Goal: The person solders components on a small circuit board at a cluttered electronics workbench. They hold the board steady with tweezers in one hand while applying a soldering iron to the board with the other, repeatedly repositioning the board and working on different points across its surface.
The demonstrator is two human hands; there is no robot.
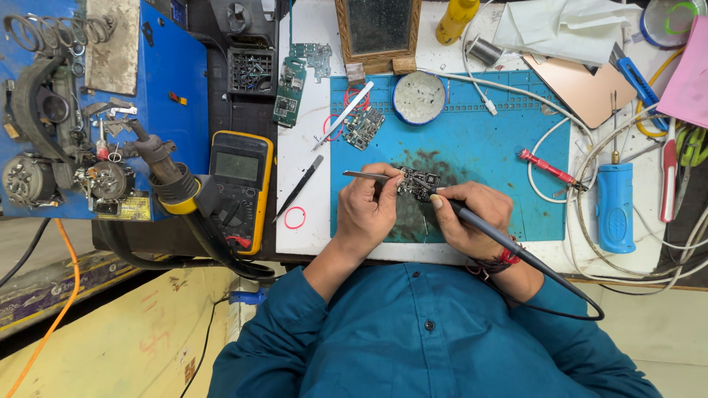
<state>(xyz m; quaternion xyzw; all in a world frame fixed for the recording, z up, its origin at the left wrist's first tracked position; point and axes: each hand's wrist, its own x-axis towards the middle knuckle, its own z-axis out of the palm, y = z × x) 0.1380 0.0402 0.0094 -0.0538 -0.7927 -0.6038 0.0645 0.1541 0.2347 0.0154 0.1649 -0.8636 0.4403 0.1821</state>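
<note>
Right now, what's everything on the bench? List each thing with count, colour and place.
mat: 1, blue, bench centre
board: 1, dark, on mat under both hands
spare boards: about 3, green, upper left of mat
tweezers: 1, metal, in left hand
iron: 1, dark, in right hand
loose tweezers: 2, one black, one silver, left of mat
round tin: 1, blue rim, mat top
multimeter: 1, yellow and black, left of bench
screwdriver: 1, red, mat right edge
blue tool: 1, right of mat
bottle: 1, yellow, top
left hand: on tweezers
right hand: on iron
</note>
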